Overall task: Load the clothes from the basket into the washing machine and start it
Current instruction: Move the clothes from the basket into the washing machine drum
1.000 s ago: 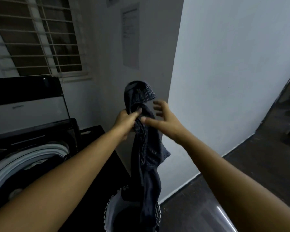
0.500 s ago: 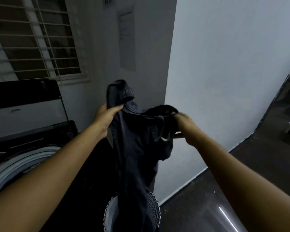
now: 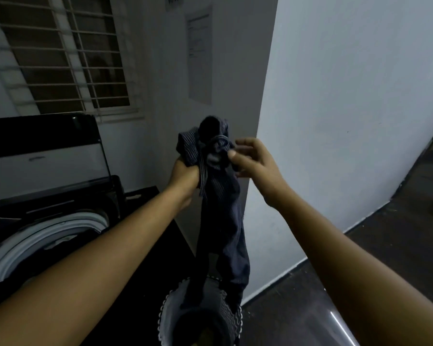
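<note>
A left hand (image 3: pixel 185 174) clutches a bunched dark striped garment (image 3: pixel 221 221) above the laundry basket (image 3: pixel 171 305) — its tail trailing inside; the right hand (image 3: pixel 256 163) touches the bunch, grip unclear. Open washing machine (image 3: pixel 48 236) stands left.

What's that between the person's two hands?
A dark striped garment, bunched at the top: the left hand grips it, the right hand touches it with its thumb, and its tail hangs down to the basket. The head view shows this.
</note>
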Motion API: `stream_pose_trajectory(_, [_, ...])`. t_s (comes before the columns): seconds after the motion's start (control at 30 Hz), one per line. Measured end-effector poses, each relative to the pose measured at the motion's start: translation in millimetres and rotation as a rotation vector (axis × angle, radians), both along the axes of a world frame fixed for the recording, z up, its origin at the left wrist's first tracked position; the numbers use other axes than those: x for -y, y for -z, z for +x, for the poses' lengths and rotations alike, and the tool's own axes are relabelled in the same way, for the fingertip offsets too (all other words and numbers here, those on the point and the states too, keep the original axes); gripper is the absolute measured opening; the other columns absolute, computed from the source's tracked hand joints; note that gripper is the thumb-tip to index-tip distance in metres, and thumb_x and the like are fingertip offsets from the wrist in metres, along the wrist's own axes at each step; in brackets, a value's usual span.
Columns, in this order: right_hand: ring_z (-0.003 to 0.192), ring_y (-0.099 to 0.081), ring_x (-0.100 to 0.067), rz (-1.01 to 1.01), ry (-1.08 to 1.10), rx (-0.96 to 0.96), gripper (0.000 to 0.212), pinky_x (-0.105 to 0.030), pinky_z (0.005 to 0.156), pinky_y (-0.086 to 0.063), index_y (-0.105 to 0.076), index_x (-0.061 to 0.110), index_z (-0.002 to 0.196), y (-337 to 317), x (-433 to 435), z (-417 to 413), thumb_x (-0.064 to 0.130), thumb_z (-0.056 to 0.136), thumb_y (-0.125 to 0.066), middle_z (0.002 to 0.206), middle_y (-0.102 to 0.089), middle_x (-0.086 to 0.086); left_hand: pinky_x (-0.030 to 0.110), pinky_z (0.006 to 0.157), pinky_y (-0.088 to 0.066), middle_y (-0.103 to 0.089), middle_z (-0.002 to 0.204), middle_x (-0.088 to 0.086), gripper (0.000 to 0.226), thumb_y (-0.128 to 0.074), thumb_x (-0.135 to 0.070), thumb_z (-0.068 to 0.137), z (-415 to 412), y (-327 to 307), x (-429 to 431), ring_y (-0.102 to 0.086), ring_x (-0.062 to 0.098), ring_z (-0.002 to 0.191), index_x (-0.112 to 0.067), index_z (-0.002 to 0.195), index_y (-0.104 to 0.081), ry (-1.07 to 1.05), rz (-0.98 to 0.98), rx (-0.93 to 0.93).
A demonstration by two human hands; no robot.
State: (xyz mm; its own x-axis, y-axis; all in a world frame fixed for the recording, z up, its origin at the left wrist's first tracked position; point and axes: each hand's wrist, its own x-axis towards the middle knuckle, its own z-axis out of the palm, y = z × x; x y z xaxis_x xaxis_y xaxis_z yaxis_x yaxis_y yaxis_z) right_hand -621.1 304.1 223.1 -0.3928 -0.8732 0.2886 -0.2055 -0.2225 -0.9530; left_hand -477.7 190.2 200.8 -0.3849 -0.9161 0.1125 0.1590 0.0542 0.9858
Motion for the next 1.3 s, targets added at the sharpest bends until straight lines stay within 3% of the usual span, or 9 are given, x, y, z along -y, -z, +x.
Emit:
stream_pose_trajectory(0.13, [0.119, -0.059, -0.003, 0.264, -0.114, -0.129, 0.092, -0.022, 0.093, -0.054, -0.036, 0.030, 0.146, 73.6, -18.0, -4.5, 0.042, 0.072, -0.090, 0.134, -0.055, 0.014, 0.034, 0.070, -0.061, -0.077, 0.097, 0.003, 0.015, -0.068, -0.014, 0.093, 4.9, -41.8, -3.9, -0.073, 0.021, 0.088, -0.018, 0.108, -0.070, 0.095, 0.018, -0.155])
stream_pose_trajectory(0.27, [0.121, -0.059, -0.009, 0.457, -0.067, -0.206, 0.104, -0.033, 0.103, -0.053, -0.041, 0.035, 0.142, 129.6, -1.5, 8.2, 0.056, 0.055, -0.096, 0.136, -0.057, 0.013, 0.035, 0.081, -0.059, -0.076, 0.113, 0.007, 0.027, -0.069, -0.019, 0.093, 12.3, -83.6, -11.5, -0.073, 0.022, 0.102, -0.012, 0.120, -0.070, 0.249, 0.091, -0.306])
stream_pose_trajectory(0.4, [0.102, -0.068, -0.013, 0.499, -0.047, -0.052, 0.057, -0.028, 0.086, -0.059, -0.060, 0.020, 0.129, 132.4, 18.4, 21.4, 0.031, 0.079, -0.085, 0.122, -0.069, -0.002, 0.037, 0.090, -0.058, -0.073, 0.120, 0.008, 0.029, -0.066, -0.024, 0.095, 33.4, -100.0, -9.7, -0.070, 0.024, 0.109, -0.011, 0.120, -0.070, 0.268, 0.060, -0.318])
stream_pose_trajectory(0.5, [0.098, -0.071, -0.022, 0.417, 0.043, -0.063, 0.026, -0.046, 0.091, -0.060, -0.068, 0.012, 0.115, 118.2, 30.6, 15.0, 0.012, 0.090, -0.064, 0.112, -0.073, -0.009, 0.035, 0.085, -0.059, -0.075, 0.116, 0.004, 0.025, -0.068, -0.022, 0.094, 67.4, -98.9, 6.2, -0.072, 0.021, 0.108, -0.017, 0.118, -0.071, 0.150, 0.018, -0.285])
stream_pose_trajectory(0.63, [0.103, -0.070, -0.029, 0.187, 0.354, 0.045, 0.029, -0.048, 0.088, -0.060, -0.066, 0.014, 0.112, 82.2, 49.6, 6.4, 0.016, 0.086, -0.053, 0.107, -0.073, -0.008, 0.034, 0.076, -0.061, -0.078, 0.103, -0.007, 0.028, -0.076, -0.019, 0.088, 125.8, -78.6, 35.6, -0.073, 0.016, 0.102, -0.026, 0.115, -0.071, -0.039, -0.016, -0.145])
stream_pose_trajectory(0.73, [0.097, -0.072, -0.029, 0.371, 0.047, -0.169, 0.020, -0.039, 0.075, -0.062, -0.067, 0.008, 0.111, 44.9, 69.3, 27.6, 0.008, 0.094, -0.058, 0.105, -0.074, -0.013, 0.040, 0.087, -0.061, -0.078, 0.104, -0.005, 0.034, -0.081, -0.018, 0.083, 157.2, -51.1, 54.3, -0.074, 0.015, 0.098, -0.024, 0.115, -0.072, -0.128, -0.012, -0.050])
stream_pose_trajectory(1.0, [0.085, -0.070, -0.025, 0.228, -0.017, -0.193, 0.023, -0.035, 0.069, -0.060, -0.065, 0.004, 0.095, -13.6, 139.7, 130.3, 0.005, 0.097, -0.043, 0.093, -0.073, -0.010, 0.039, 0.095, -0.056, -0.077, 0.109, -0.007, 0.050, -0.088, -0.039, 0.074, 233.8, -8.7, 103.5, -0.071, 0.017, 0.106, -0.029, 0.119, -0.071, -0.184, -0.033, 0.146])
stream_pose_trajectory(1.2, [0.086, -0.073, -0.032, 0.272, -0.102, -0.076, 0.024, -0.044, 0.067, -0.064, -0.064, 0.005, 0.114, -32.2, 212.2, 221.5, 0.008, 0.102, -0.043, 0.100, -0.074, -0.013, 0.035, 0.105, -0.048, -0.051, 0.147, -0.004, 0.121, -0.092, -0.038, 0.070, 312.4, 6.6, 175.6, -0.055, 0.016, 0.125, -0.031, 0.158, -0.009, -0.210, -0.011, 0.244])
stream_pose_trajectory(1.3, [0.088, -0.074, -0.033, 0.221, -0.125, 0.070, 0.025, -0.041, 0.066, -0.063, -0.065, 0.000, 0.117, -38.4, 253.2, 265.4, 0.010, 0.104, -0.047, 0.104, -0.075, -0.016, 0.037, 0.101, -0.050, -0.049, 0.148, -0.006, 0.113, -0.088, -0.038, 0.075, 354.8, 16.4, 207.9, -0.054, 0.015, 0.126, -0.035, 0.157, -0.011, -0.213, -0.007, 0.285])
